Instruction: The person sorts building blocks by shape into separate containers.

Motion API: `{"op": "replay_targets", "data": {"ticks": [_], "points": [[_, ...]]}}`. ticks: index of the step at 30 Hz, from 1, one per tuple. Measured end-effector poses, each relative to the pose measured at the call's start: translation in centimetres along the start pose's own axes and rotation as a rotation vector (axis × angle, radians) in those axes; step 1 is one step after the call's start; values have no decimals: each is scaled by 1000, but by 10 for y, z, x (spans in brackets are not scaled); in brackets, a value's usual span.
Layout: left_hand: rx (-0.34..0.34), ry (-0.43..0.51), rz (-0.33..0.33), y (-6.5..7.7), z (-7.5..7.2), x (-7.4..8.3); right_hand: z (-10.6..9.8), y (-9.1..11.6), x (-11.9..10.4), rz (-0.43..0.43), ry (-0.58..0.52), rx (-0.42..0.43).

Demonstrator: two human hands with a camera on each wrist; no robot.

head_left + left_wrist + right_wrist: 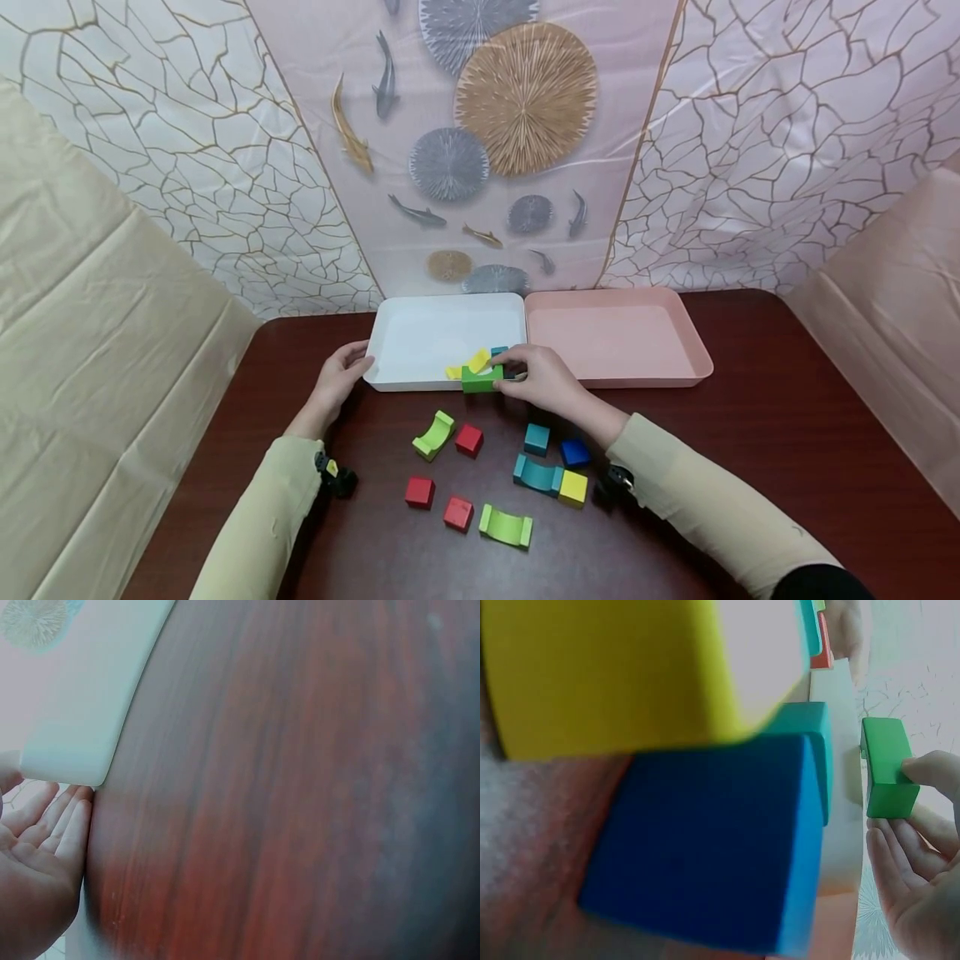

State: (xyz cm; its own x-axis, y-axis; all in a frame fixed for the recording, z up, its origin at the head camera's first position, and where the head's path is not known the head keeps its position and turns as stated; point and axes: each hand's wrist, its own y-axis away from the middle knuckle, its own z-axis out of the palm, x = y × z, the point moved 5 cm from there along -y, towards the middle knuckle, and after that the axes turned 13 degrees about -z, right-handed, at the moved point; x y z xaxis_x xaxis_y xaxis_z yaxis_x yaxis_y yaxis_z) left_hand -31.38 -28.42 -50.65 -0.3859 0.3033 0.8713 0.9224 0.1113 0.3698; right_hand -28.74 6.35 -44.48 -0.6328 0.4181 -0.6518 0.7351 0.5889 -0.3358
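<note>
My right hand [542, 377] pinches a green arch block [482, 380] between thumb and fingers at the front edge of the white tray [420, 342]. Behind that block, inside the tray, lie yellow blocks [477, 360] and a blue-teal block [498, 351], partly hidden by the hand. In the right wrist view the green arch block [889, 765] shows its flat side, with the thumb on it. At the tray's left front corner my left hand [339, 382] touches the outer side with fairly straight fingers [73, 829].
An empty pink tray [615, 337] adjoins the white one. Nearer lie red cubes [419, 492], lime arch blocks [507, 527], a teal cube [536, 438], a teal arch block [537, 475], a yellow cube [573, 489] and a blue block [575, 452], by the right forearm.
</note>
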Motion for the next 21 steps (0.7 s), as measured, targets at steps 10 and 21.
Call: {"op": "replay_targets", "data": {"ticks": [10, 21], "points": [[-2, -3, 1, -1, 0, 0, 0, -13, 2, 19, 11, 6], [-3, -2, 2, -2, -1, 0, -6, -23, 4, 48, -17, 30]]}}
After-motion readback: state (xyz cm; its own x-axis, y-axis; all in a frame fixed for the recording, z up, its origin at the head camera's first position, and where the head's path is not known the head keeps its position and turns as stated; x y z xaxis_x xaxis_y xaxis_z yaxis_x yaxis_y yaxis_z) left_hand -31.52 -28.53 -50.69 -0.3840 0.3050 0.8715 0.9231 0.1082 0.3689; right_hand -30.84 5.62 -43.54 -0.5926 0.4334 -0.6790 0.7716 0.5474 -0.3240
